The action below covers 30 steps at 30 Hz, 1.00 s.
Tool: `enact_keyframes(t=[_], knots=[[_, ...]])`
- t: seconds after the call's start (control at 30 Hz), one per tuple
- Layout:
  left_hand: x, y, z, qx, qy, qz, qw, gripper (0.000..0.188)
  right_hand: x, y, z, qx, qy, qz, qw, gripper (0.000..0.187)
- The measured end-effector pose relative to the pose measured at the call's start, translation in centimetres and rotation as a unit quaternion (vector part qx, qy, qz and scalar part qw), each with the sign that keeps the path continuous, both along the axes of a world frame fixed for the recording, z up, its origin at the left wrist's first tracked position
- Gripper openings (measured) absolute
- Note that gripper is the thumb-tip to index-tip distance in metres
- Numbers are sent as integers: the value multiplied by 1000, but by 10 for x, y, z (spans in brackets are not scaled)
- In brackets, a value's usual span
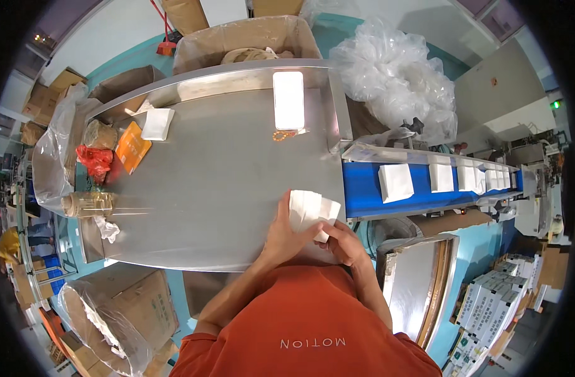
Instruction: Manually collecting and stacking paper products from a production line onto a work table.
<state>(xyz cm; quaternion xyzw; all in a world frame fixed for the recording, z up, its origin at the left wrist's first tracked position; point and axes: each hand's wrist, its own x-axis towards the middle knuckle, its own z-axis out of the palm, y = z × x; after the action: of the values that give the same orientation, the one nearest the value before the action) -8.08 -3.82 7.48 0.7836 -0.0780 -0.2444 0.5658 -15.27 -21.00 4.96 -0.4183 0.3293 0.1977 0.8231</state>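
At the near right of a steel table [205,182], my left hand [280,234] is closed around a stack of white paper napkins [305,208]. My right hand [345,242] grips a second white napkin stack [329,212] that fans out beside the first, its thumb and fingers at the lower edge. The two stacks overlap between my hands. To the right, a blue conveyor belt [421,187] carries several similar white napkin stacks, the nearest napkin stack [396,183] lying closest to the table.
A white phone-like slab [288,100] with orange beads [283,135] lies at the table's back. On the left sit a white packet [157,124], an orange packet [132,147], a red plastic bag [95,163] and a clear jar [89,204]. Cardboard boxes [121,308] and plastic bags [394,69] surround the table.
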Motion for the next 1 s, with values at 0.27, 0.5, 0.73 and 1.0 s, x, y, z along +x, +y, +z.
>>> enact_keyframes(t=[0.27, 0.5, 0.73, 1.0], knots=[[-3, -1, -16, -17, 46, -43, 998, 71, 10, 4, -4, -156, -94, -148, 972, 42], [-6, -1, -14, -45, 44, -16, 998, 68, 16, 15, 1, -163, -83, -4, 983, 52], [-2, 0, -1, -17, 25, -14, 999, 76, -3, -2, -25, -101, -27, -111, 988, 28], [-9, 2, -31, 38, -132, -140, 981, 73, 10, 8, 3, -231, -59, 65, 969, 55]])
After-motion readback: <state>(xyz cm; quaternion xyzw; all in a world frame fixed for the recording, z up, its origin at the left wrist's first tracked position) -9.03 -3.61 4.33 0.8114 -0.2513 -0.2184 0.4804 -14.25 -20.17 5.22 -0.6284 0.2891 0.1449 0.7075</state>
